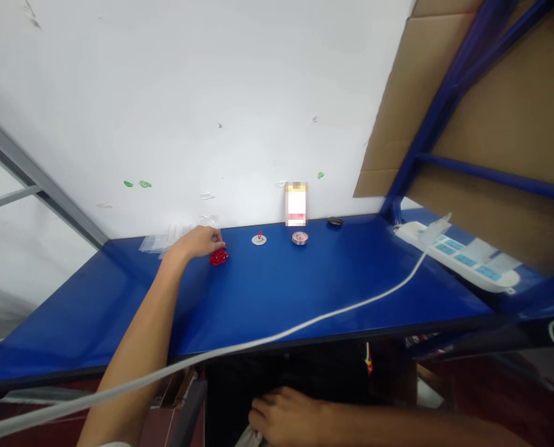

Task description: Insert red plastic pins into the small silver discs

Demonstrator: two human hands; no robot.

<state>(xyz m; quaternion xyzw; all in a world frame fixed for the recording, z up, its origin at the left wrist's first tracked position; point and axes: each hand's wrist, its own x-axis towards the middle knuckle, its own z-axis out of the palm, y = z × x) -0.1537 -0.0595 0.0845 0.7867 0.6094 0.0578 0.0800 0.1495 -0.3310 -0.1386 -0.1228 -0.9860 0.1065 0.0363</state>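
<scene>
My left hand (197, 241) reaches far across the blue table (304, 292) to a small heap of red pieces (218, 256) near the back wall; its fingers curl down onto the heap. To the right of the heap lie a grey disc with a red piece on top (259, 239) and a second round disc (299, 238). My right hand (286, 416) is low, below the table's front edge, fingers bent and resting on something pale that I cannot make out.
A white power strip (463, 257) lies at the right, its white cable (304, 323) running across the table to the lower left. Clear plastic bags (162, 242) lie left of the hand. A small card (296, 203) leans on the wall; cardboard and a blue frame (444, 124) overhang right.
</scene>
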